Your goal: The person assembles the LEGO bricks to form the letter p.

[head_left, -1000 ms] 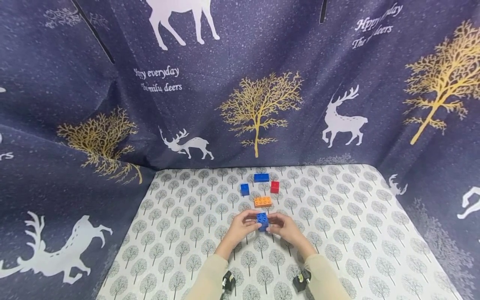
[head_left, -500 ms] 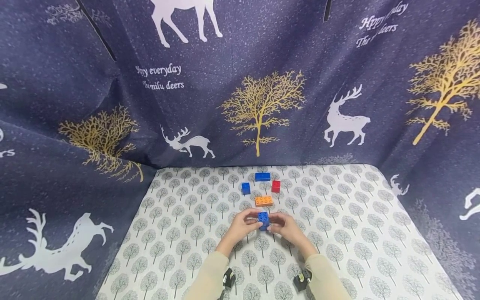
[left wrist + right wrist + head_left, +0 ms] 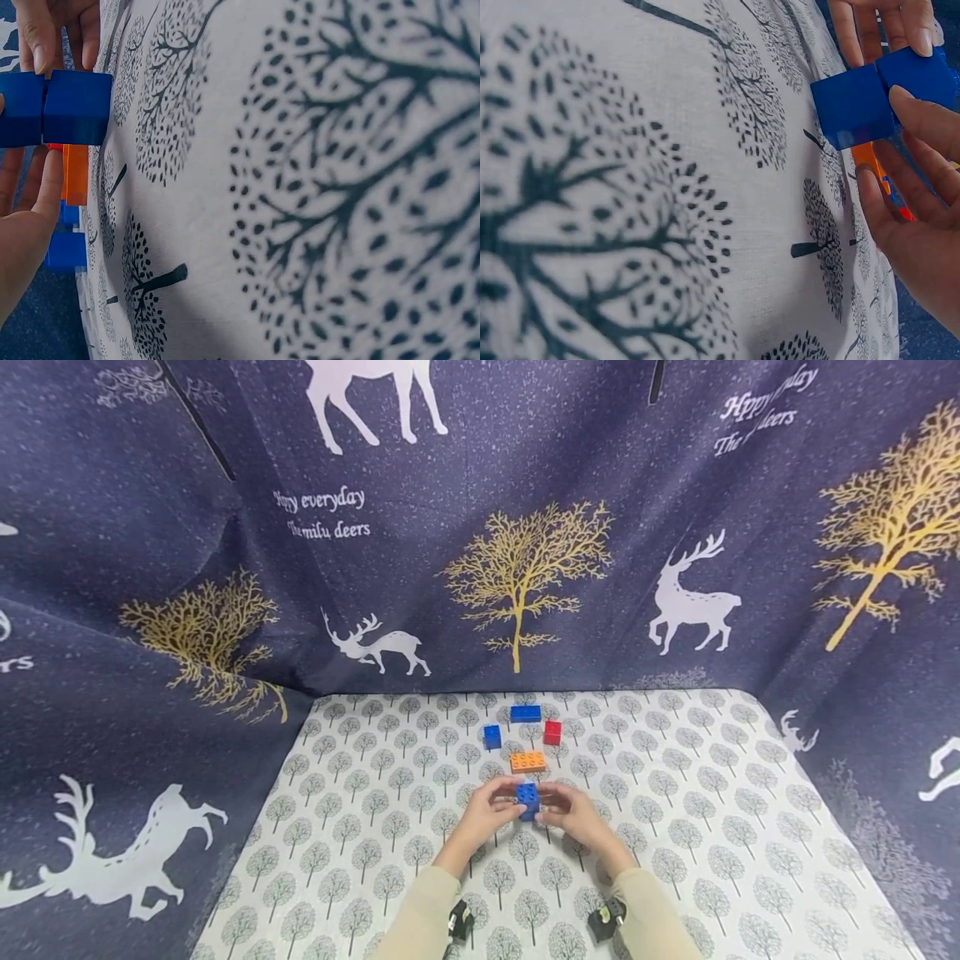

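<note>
Two blue toy building bricks stand stacked on the table in front of the orange one. The upper brick shows its studs in the head view; the lower brick sits on the cloth. A thin seam runs between the two in both wrist views. From the left side my left hand pinches the upper brick, its thumb on the near face. On the other side my right hand grips the stack, with the thumb pressed near the seam.
Beyond the hands lie an orange eight-stud brick, a small blue brick, a red brick and a longer blue brick. A tree-print cloth covers the table. A dark deer-print curtain hangs behind it.
The head view has shifted slightly. Both hands stay on the two stacked blue bricks, with hardly any movement of the fingers.
</note>
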`<state>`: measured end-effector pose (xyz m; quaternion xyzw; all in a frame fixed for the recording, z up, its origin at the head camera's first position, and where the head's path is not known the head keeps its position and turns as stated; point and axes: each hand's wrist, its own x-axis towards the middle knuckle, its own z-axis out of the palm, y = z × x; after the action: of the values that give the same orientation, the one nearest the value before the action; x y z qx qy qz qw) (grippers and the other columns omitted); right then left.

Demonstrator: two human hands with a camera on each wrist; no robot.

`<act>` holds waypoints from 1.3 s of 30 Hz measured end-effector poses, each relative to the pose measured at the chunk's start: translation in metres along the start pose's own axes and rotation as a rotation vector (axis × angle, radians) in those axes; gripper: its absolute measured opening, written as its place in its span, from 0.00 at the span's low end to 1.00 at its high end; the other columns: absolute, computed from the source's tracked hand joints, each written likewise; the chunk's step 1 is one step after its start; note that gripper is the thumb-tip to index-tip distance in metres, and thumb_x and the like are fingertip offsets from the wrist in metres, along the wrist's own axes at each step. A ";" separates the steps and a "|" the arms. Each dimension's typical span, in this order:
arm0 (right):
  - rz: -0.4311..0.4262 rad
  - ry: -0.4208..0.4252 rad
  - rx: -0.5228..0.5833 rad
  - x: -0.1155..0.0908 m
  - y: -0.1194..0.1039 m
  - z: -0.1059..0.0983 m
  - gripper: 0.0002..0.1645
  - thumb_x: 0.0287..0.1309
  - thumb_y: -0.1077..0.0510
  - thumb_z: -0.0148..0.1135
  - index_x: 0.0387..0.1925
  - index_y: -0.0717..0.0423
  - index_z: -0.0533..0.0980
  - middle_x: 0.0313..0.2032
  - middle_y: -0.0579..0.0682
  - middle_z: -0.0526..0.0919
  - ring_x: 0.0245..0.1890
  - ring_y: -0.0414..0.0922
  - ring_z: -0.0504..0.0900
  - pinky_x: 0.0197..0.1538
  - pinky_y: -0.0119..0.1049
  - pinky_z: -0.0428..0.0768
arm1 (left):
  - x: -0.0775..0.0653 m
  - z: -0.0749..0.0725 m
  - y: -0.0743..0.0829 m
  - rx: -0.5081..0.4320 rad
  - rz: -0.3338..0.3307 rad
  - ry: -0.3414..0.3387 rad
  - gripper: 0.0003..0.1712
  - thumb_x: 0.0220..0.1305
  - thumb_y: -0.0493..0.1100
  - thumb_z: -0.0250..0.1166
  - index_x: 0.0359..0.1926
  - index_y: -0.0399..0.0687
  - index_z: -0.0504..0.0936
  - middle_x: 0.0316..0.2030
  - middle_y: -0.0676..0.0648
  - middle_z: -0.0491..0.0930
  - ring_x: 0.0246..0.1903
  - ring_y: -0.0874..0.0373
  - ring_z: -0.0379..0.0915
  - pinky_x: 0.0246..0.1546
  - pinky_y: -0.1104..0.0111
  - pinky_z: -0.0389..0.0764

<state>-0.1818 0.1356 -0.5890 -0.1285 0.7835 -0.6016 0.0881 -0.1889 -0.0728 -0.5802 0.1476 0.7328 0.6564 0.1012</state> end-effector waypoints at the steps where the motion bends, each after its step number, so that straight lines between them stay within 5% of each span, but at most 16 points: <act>1: -0.009 -0.005 0.001 0.000 -0.001 -0.001 0.32 0.52 0.63 0.69 0.59 0.64 0.71 0.55 0.64 0.77 0.52 0.59 0.79 0.56 0.42 0.79 | 0.001 0.000 0.000 0.000 0.003 -0.001 0.27 0.57 0.29 0.66 0.59 0.38 0.73 0.53 0.39 0.76 0.54 0.43 0.72 0.56 0.62 0.78; 11: -0.025 -0.028 0.012 -0.006 -0.019 -0.003 0.29 0.53 0.68 0.67 0.57 0.70 0.71 0.54 0.67 0.76 0.53 0.64 0.77 0.58 0.54 0.76 | 0.002 0.000 0.001 0.004 0.009 -0.012 0.25 0.56 0.32 0.68 0.56 0.40 0.75 0.52 0.42 0.77 0.54 0.46 0.74 0.57 0.62 0.77; 18: 0.008 0.012 -0.051 -0.001 0.000 -0.002 0.27 0.52 0.63 0.69 0.55 0.63 0.75 0.51 0.60 0.81 0.51 0.56 0.80 0.56 0.43 0.79 | 0.004 -0.001 0.004 0.016 0.027 -0.030 0.24 0.56 0.30 0.68 0.54 0.40 0.76 0.50 0.40 0.78 0.51 0.43 0.76 0.56 0.58 0.78; 25: 0.031 0.039 -0.059 0.000 -0.004 -0.002 0.25 0.50 0.64 0.70 0.52 0.62 0.77 0.49 0.60 0.82 0.48 0.54 0.82 0.54 0.39 0.81 | -0.001 -0.001 0.035 0.031 0.046 -0.058 0.24 0.55 0.26 0.66 0.54 0.30 0.74 0.50 0.36 0.78 0.52 0.39 0.74 0.57 0.48 0.75; 33: 0.055 0.068 -0.095 0.000 -0.001 0.001 0.24 0.49 0.63 0.71 0.51 0.59 0.78 0.48 0.56 0.83 0.47 0.51 0.82 0.53 0.39 0.81 | 0.010 0.003 0.004 0.096 0.093 -0.026 0.24 0.54 0.28 0.69 0.53 0.33 0.76 0.49 0.39 0.78 0.50 0.44 0.76 0.57 0.55 0.77; 39: 0.046 0.066 -0.091 -0.002 -0.002 0.001 0.25 0.48 0.63 0.71 0.51 0.60 0.78 0.47 0.57 0.83 0.46 0.52 0.83 0.52 0.41 0.82 | 0.007 0.001 -0.003 0.114 0.121 -0.020 0.24 0.54 0.33 0.70 0.54 0.41 0.78 0.53 0.43 0.77 0.53 0.48 0.74 0.59 0.59 0.75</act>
<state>-0.1797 0.1345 -0.5872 -0.0945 0.8151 -0.5672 0.0698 -0.1955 -0.0697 -0.5829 0.2037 0.7576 0.6172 0.0604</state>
